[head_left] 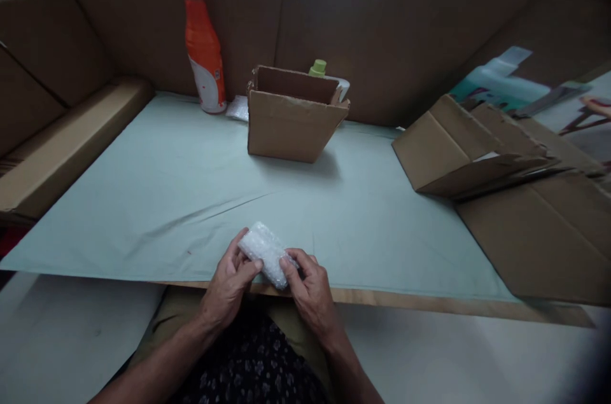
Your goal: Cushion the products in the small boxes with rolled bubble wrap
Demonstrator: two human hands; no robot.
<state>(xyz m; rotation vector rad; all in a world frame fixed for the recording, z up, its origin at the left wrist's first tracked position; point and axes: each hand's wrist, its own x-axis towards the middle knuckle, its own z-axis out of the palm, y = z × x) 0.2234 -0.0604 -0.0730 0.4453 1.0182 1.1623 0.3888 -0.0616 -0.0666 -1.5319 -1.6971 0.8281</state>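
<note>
View from my head camera, looking down at the work surface. My left hand [228, 286] and my right hand [310, 289] are close together at the near edge of the table [143, 200], both clamped on a small bubble-wrap packet [266, 251]. The packet sits between them, tilted, its upper left end free and its lower right end under my right fingertips [289, 263]; my left thumb presses on its near side. It lies just above the table's wooden front edge, over the pale green sheet [372, 226] that covers the top.

Ahead of my hands the sheet is bare up to an open cardboard box [291, 127], which stands well apart from the packet near the back wall. A green bottle cap [317, 67] shows just behind the box. An orange bottle [204, 51] stands upright to the left of the box, with a bit of clear wrap [237, 109] between them. On the right, flattened cardboard boxes [477, 149] lie stacked and overhang the table's right side. A long cardboard piece [71, 143] borders the left side.
</note>
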